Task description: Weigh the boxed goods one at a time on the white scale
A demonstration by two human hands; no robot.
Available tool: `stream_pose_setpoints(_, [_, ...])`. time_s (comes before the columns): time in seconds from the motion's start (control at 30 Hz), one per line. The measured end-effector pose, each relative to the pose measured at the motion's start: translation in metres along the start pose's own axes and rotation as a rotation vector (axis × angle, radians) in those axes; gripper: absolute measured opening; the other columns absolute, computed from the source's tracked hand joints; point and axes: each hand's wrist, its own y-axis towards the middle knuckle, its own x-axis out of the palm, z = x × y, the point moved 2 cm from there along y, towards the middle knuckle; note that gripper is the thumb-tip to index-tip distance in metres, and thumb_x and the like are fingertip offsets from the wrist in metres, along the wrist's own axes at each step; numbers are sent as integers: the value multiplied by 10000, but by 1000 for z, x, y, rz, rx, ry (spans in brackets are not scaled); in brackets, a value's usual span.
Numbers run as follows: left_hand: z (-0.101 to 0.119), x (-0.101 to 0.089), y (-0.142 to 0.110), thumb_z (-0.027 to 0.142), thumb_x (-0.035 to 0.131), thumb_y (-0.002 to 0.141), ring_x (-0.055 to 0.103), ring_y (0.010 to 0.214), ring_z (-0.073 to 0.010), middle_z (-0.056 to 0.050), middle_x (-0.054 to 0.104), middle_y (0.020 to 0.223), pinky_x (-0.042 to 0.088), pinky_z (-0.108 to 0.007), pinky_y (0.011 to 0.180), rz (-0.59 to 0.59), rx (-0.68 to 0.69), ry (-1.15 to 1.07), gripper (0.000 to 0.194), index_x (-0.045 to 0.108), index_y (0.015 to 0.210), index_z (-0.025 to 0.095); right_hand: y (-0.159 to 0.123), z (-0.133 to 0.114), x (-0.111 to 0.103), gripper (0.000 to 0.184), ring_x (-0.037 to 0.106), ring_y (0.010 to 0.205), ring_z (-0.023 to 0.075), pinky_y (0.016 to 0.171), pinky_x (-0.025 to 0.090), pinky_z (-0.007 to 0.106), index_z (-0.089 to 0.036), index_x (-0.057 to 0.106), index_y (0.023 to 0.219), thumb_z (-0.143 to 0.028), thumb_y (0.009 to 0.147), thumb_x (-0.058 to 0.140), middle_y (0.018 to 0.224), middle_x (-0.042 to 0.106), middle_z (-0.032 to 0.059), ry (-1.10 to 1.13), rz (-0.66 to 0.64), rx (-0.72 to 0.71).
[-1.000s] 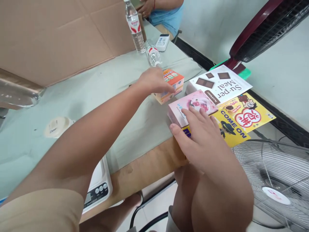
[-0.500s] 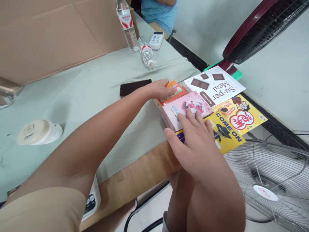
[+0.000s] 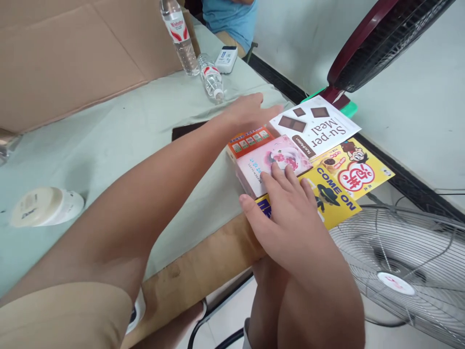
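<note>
My right hand (image 3: 286,213) lies flat with fingers stretched out, fingertips resting on a pink box (image 3: 267,162) at the table's right edge. An orange box (image 3: 249,140) sits flush against the pink box's far side. My left hand (image 3: 250,110) hovers open just beyond the orange box, fingers extended, holding nothing. A white "Su-per Meal" box (image 3: 319,127) and a yellow "COME ON" box (image 3: 341,177) lie to the right of the pink box.
A dark phone (image 3: 185,131) lies on the pale green tablecloth (image 3: 109,140) behind my left arm. Two water bottles (image 3: 179,34), one standing and one lying, and a white device (image 3: 225,59) are farther back. A white jar (image 3: 43,208) lies at left. Fans (image 3: 399,271) stand right. A person in blue (image 3: 228,14) sits beyond.
My left hand brought the orange box down against the pink box, let go of it and lifted away open. My right hand stayed on the pink box.
</note>
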Motion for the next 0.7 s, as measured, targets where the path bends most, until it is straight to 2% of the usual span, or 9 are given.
stream_pose_setpoints(0.07, [17, 5, 8, 741, 417, 968, 497, 1491, -356, -146, 530, 1622, 399, -400, 1210, -69, 15, -6, 798, 541, 1510, 168, 0, 0, -1, 707, 267, 1644, 442, 1310, 185, 748, -117, 620, 1461, -585, 986, 383, 1722, 384, 165, 2, -13, -2])
stream_pose_setpoints(0.17, [32, 16, 15, 668, 435, 1008, 551, 1442, -357, -158, 577, 1578, 416, -441, 1199, -167, 51, 24, 695, 595, 1449, 156, 0, 1, -4, 724, 243, 1654, 429, 1324, 164, 731, -105, 590, 1495, -573, 991, 367, 1735, 356, 158, 7, -39, -1])
stream_pose_setpoints(0.27, [31, 26, 18, 580, 469, 1027, 633, 1328, -364, -172, 690, 1412, 460, -480, 1137, -143, 94, 90, 548, 681, 1286, 145, 1, 1, -7, 735, 194, 1670, 416, 1336, 133, 721, -97, 565, 1520, -570, 995, 360, 1748, 328, 154, 24, -83, 5])
stream_pose_setpoints(0.37, [25, 32, 21, 565, 498, 1022, 677, 1230, -368, -173, 734, 1288, 488, -496, 1066, -106, 97, 87, 476, 709, 1130, 152, 3, 0, -6, 740, 153, 1678, 416, 1341, 107, 721, -87, 552, 1530, -568, 997, 375, 1757, 304, 162, 36, -109, 3])
stream_pose_setpoints(0.43, [24, 33, 24, 559, 597, 983, 689, 1173, -353, -147, 752, 1201, 493, -485, 1032, -79, 67, 35, 405, 702, 1012, 169, 3, 0, -4, 733, 143, 1676, 431, 1337, 105, 733, -76, 565, 1512, -570, 997, 397, 1756, 301, 177, 44, -103, -1])
stream_pose_setpoints(0.5, [27, 31, 25, 522, 737, 912, 689, 1060, -307, -98, 758, 1045, 497, -455, 987, -3, 22, -86, 343, 660, 852, 193, 2, 0, -3, 718, 155, 1669, 456, 1321, 109, 767, -73, 579, 1491, -571, 999, 421, 1746, 317, 197, 62, -83, -17])
stream_pose_setpoints(0.57, [32, 24, 19, 458, 797, 893, 642, 902, -234, -49, 720, 895, 494, -414, 926, 110, -17, -219, 362, 578, 731, 219, -3, -1, -6, 696, 170, 1661, 477, 1295, 121, 808, -90, 564, 1507, -557, 1005, 443, 1733, 349, 201, 98, -29, -71])
stream_pose_setpoints(0.63, [32, 11, 1, 383, 741, 964, 561, 823, -176, -15, 673, 851, 476, -371, 890, 255, -15, -298, 374, 514, 706, 235, -12, -5, -15, 656, 195, 1658, 469, 1290, 167, 805, -128, 539, 1537, -519, 1016, 470, 1727, 380, 169, 155, 44, -202])
stream_pose_setpoints(0.7, [22, -4, -35, 278, 648, 1027, 527, 839, -146, 5, 635, 865, 453, -324, 872, 425, 55, -342, 336, 493, 732, 238, -22, -13, -25, 587, 279, 1645, 407, 1315, 259, 716, -156, 540, 1535, -459, 1036, 476, 1698, 445, 126, 226, 69, -401])
